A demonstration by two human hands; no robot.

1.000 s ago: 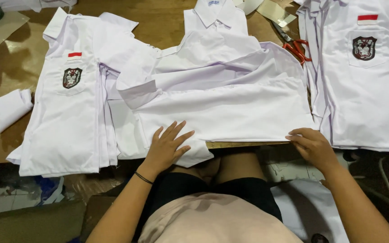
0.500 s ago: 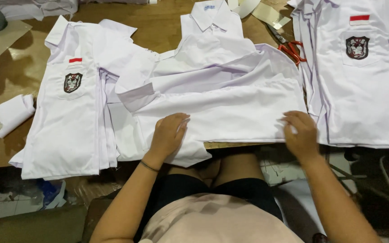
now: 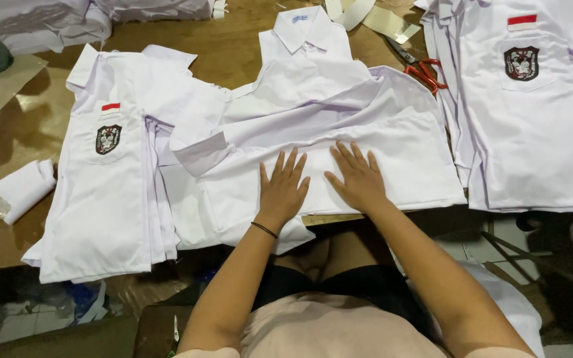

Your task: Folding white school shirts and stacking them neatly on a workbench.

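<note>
Hands: left hand and right hand, both flat, fingers spread, palms pressed side by side on the lower panel of the white shirt; nothing gripped.

White shirt: lies collar away from the person on the worktop, sleeves turned in across the body, hem end under both palms at the near edge.

Step, as judged: smoothing the folded panel partway through a fold; the lower half is not yet doubled up toward the collar. A next move would call for a pinch of the hem at both corners and an even lift, without disturbing the tucked sleeves.

Left of the left hand: stack of shirts with crest pocket; beyond it, a rolled white cloth.

Right of the right hand: second badged shirt pile.

Beyond the right hand, well apart: red-handled scissors; card strips.
</note>
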